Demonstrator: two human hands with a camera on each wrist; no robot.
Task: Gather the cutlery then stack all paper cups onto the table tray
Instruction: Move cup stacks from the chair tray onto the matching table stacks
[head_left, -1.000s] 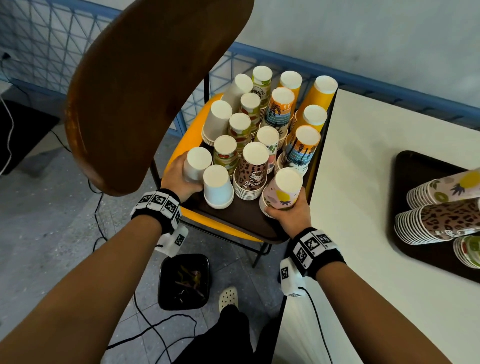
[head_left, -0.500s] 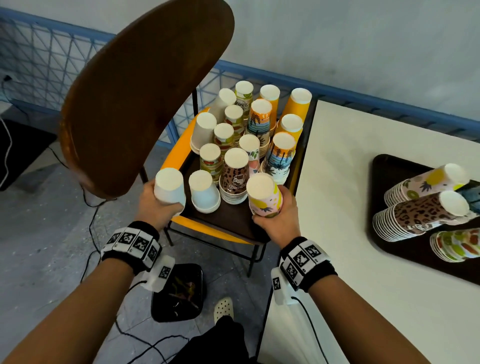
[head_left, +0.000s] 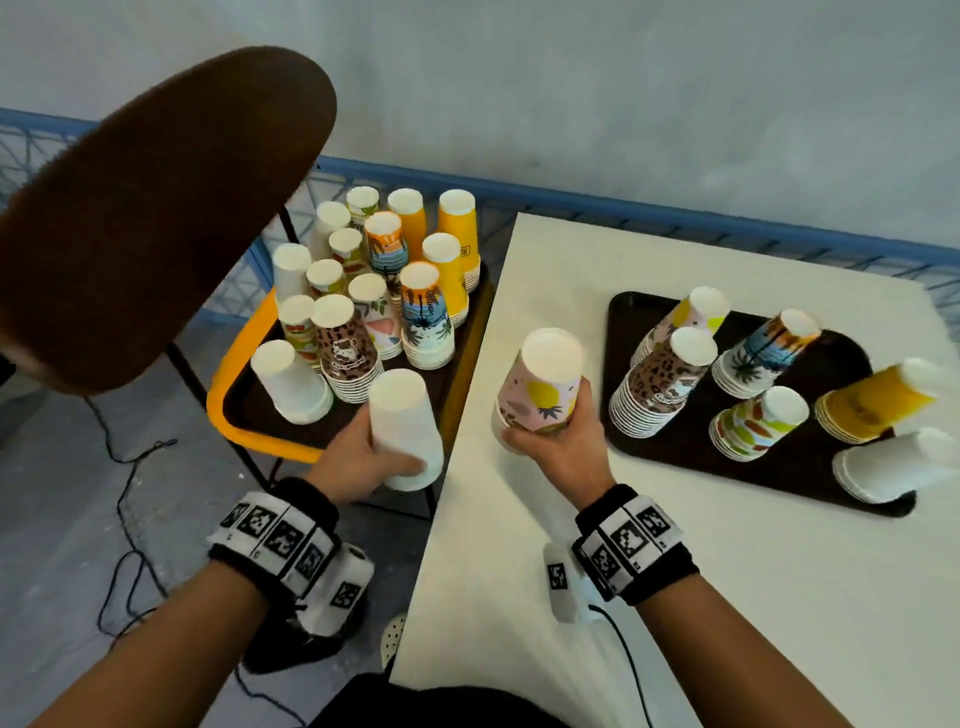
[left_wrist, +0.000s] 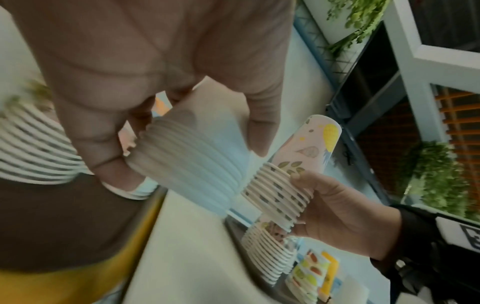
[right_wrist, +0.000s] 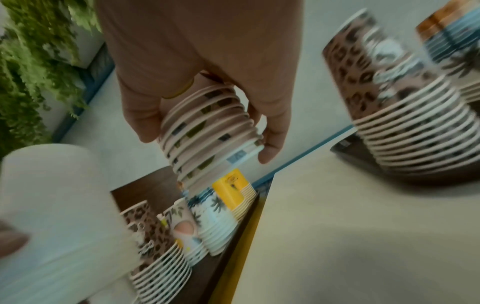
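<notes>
The left hand (head_left: 358, 457) grips a plain white nested paper-cup stack (head_left: 405, 428); the right hand (head_left: 563, 441) grips a pink lemon-print stack (head_left: 543, 387), both left of the dark table tray (head_left: 779, 467). The stacks are probably light and crushable: hold them low, at the rims.

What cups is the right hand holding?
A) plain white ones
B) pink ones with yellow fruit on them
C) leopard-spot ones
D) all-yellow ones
B: the right hand grips a stack of pink cups with yellow fruit printed on them, held over the white table; the plain white stack is in the left hand.
</notes>
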